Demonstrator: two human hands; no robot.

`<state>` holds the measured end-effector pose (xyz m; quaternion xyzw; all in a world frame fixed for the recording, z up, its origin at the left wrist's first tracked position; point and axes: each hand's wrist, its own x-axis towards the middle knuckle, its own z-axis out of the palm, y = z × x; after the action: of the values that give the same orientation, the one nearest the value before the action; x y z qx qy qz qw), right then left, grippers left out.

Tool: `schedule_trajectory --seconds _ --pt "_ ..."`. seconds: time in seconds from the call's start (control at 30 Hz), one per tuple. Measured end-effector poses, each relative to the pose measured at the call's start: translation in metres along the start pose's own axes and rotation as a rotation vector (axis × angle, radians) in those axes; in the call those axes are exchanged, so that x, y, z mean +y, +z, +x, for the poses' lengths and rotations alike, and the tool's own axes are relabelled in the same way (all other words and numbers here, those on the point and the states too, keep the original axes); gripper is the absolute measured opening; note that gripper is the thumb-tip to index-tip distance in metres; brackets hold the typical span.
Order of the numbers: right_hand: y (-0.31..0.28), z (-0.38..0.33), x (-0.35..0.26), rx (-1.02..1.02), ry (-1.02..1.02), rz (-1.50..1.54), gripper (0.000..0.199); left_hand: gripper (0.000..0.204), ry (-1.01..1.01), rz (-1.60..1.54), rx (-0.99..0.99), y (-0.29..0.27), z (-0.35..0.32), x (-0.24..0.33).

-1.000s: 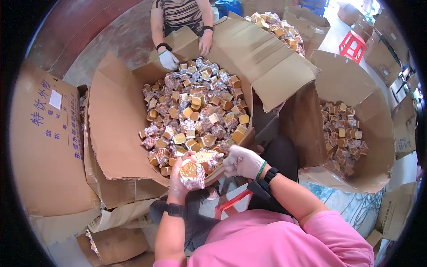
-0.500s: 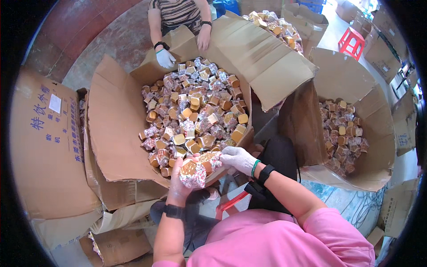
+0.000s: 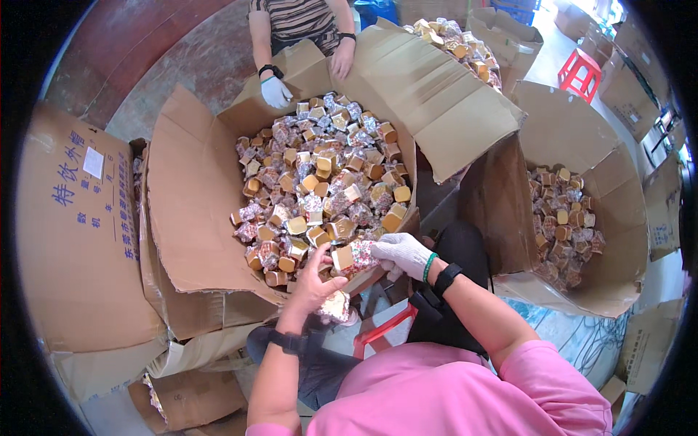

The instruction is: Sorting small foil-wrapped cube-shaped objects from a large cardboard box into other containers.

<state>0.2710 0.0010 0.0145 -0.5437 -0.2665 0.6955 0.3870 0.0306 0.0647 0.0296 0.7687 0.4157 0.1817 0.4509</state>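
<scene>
My right hand (image 3: 404, 254), in a white knit glove, grips a tan block in a clear, red-and-green patterned wrapper (image 3: 354, 258) at the near rim of the open cardboard box (image 3: 193, 211). To its left is my bare left hand (image 3: 314, 285), its thumb and fingers spread around the near side of that wrapped block; contact is hard to tell. Just below the left hand, outside the box, appears another wrapped piece (image 3: 334, 308), blurred; whether anything supports it is unclear. Inside the box lies a heap of similar wrapped blocks (image 3: 320, 174).
Across the box, a person's gloved hand (image 3: 276, 92) and bare hand (image 3: 342, 59) rest at its far rim. Another box (image 3: 618, 240) of wrapped blocks stands right. A tall carton (image 3: 80, 240) stands left. A red stool (image 3: 579, 74) is farther back.
My left hand has spread its fingers, and the wrapped piece it held now appears below it. My right hand has shifted slightly right and up with its wrapped block.
</scene>
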Motion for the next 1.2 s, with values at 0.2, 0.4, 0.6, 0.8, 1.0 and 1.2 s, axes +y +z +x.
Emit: schedule_trajectory --seconds 0.2,0.4,0.6,0.8,1.0,1.2 --pt "0.001 -0.010 -0.010 -0.099 0.062 -0.153 0.032 0.052 -0.133 0.030 -0.226 -0.006 0.004 0.016" --pt "0.009 -0.024 -0.018 -0.191 0.125 0.010 0.033 0.050 -0.091 0.093 -0.266 -0.011 0.004 0.012" --pt "0.019 -0.024 0.014 -0.237 0.024 0.326 0.034 0.046 -0.147 -0.182 -0.306 -0.011 -0.002 0.008" --pt "0.009 -0.014 0.024 -0.300 -0.122 0.860 0.034 0.033 -0.450 -0.946 -0.194 0.005 -0.005 -0.019" --pt "-0.004 -0.009 0.040 0.040 0.019 0.902 0.026 0.032 -0.350 -1.030 0.052 0.001 0.011 -0.064" --pt "-0.008 -0.005 0.111 0.042 0.168 0.836 0.023 0.025 -0.395 -0.847 -0.099 -0.006 0.057 0.024"
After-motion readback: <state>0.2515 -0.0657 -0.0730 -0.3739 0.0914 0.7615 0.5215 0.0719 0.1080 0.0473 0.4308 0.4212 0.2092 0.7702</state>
